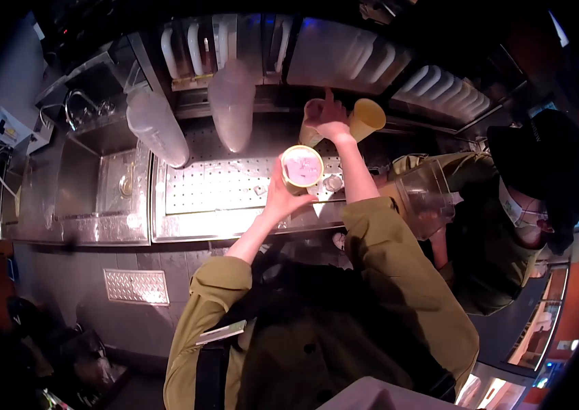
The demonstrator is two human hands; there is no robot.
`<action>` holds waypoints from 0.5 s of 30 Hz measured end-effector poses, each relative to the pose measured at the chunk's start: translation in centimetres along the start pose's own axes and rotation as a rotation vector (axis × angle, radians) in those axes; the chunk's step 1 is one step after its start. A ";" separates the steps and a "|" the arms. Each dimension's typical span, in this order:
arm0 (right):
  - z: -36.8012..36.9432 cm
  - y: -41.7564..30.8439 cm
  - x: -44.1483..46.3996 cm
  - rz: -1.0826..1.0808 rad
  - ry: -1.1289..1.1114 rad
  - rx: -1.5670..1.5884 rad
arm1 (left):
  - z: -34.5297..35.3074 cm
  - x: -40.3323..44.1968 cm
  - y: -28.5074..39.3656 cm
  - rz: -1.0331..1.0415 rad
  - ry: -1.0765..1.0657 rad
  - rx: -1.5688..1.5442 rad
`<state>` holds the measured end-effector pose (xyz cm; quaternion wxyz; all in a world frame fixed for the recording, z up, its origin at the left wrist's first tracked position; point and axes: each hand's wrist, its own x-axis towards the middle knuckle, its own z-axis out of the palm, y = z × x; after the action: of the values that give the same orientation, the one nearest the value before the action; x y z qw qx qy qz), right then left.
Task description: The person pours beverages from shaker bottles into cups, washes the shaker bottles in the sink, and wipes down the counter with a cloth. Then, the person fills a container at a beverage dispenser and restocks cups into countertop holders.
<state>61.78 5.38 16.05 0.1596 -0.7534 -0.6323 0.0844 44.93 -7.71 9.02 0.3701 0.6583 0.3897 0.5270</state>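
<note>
In the head view my left hand [280,196] is wrapped round a yellow-rimmed cup [302,166], held over the front of the perforated metal drain counter [200,179]. Pale pinkish-white contents fill it nearly to the rim. Farther back, my right hand [332,117] is at a second cup [311,130], its fingers about the upper part and one finger stretched away from me. My own fingers hide some of that cup. Just right of this hand stands a yellow cup [367,117], tilted and wide-mouthed.
Two tall translucent cup stacks [231,109] [157,128] lean at the back. White-handled containers [197,48] line the rear. A sink [101,178] is at left. Close on my right, a co-worker in a dark cap [542,178] is beside a clear container [426,195].
</note>
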 end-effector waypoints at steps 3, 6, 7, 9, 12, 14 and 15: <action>-1.3 -1.1 -1.6 -0.018 0.041 0.023 | 1.3 0.5 0.1 0.053 0.135 0.076; -3.8 -2.6 -3.0 -0.046 0.060 0.014 | 2.1 0.7 0.2 0.049 0.186 0.107; -4.5 -3.0 -3.4 -0.061 0.063 0.021 | 2.2 0.7 0.3 -0.012 0.189 0.126; -5.8 -3.9 -4.9 -0.091 0.064 0.036 | 2.1 0.3 0.4 -0.074 0.189 0.158; -7.4 -5.1 -7.1 -0.195 0.123 -0.012 | 2.1 -0.4 0.1 -0.048 0.195 0.151; -8.4 -6.3 -8.3 -0.300 0.133 0.014 | 1.4 -1.1 0.8 -0.091 0.167 0.142; -9.0 -7.0 -9.0 -0.376 0.140 0.053 | 0.6 -1.4 1.8 -0.098 0.125 0.073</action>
<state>56.58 -3.64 26.26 0.2361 -0.6215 -0.7468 0.0172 45.54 -9.77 9.98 0.3463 0.6173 0.4628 0.5337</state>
